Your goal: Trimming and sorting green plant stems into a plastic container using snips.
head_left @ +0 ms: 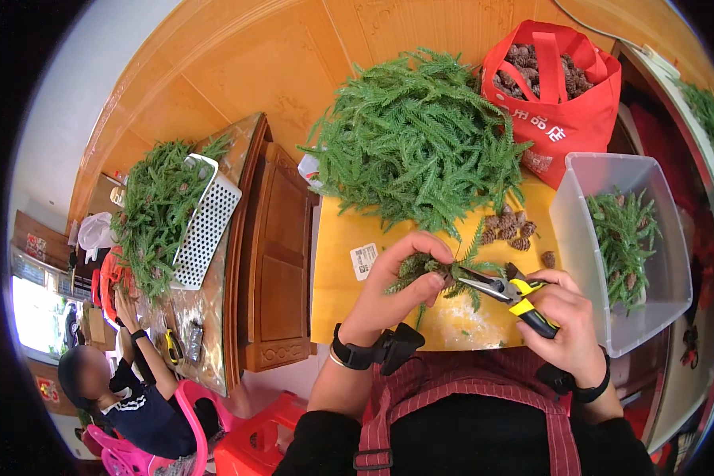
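Note:
Over the yellow table (345, 309), my left hand (404, 278) pinches a green artificial pine sprig (476, 264). A brown bit, perhaps a pine cone, shows at its fingertips, mostly hidden by the fingers. My right hand (567, 317) grips pliers (523, 306) with yellow and black handles. Their metal jaws reach the sprig close to my left fingertips; whether they clamp anything I cannot make out. Just beyond my hands lie several loose pine cones (508, 228). A big heap of green sprigs (420, 143) covers the table's far side.
At the back right stands a red bag (563, 135) of pine cones. A clear plastic bin (575, 198) right of the table holds finished-looking sprigs (623, 246). Leftward, a co-worker (147, 420) sits at another table with greenery, a white perforated basket (206, 230) and pliers (173, 346). A red stool (254, 444) stands between.

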Demonstrator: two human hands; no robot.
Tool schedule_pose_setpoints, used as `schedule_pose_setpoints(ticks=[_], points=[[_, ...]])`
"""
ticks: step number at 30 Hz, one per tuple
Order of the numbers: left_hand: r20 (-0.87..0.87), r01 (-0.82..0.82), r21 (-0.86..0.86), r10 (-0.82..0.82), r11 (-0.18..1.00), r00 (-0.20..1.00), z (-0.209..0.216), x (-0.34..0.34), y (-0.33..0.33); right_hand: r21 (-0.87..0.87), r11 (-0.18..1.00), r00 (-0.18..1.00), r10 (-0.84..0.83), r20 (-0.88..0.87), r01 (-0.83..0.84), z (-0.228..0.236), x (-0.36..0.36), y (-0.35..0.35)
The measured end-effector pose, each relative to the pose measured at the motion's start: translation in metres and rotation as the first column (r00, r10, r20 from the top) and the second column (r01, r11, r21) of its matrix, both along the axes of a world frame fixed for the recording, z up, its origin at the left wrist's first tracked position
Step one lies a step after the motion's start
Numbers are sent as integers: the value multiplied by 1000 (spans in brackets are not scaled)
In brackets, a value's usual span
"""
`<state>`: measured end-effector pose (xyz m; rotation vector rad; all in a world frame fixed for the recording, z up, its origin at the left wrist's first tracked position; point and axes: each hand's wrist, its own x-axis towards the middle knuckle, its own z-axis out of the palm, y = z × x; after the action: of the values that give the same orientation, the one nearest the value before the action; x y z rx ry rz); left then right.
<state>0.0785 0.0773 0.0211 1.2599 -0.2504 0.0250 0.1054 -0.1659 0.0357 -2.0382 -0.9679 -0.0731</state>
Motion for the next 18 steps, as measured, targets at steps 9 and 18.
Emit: schedule_pose_setpoints(ticks=[9, 18], points=[[32, 21, -9, -20, 1000, 999, -8, 5, -2, -135, 987, 982, -67, 176, 91, 0, -1, 3], [-208, -118, 25, 121, 993, 971, -2, 1, -1, -170, 983, 991, -52, 126, 74, -1, -1, -3]])
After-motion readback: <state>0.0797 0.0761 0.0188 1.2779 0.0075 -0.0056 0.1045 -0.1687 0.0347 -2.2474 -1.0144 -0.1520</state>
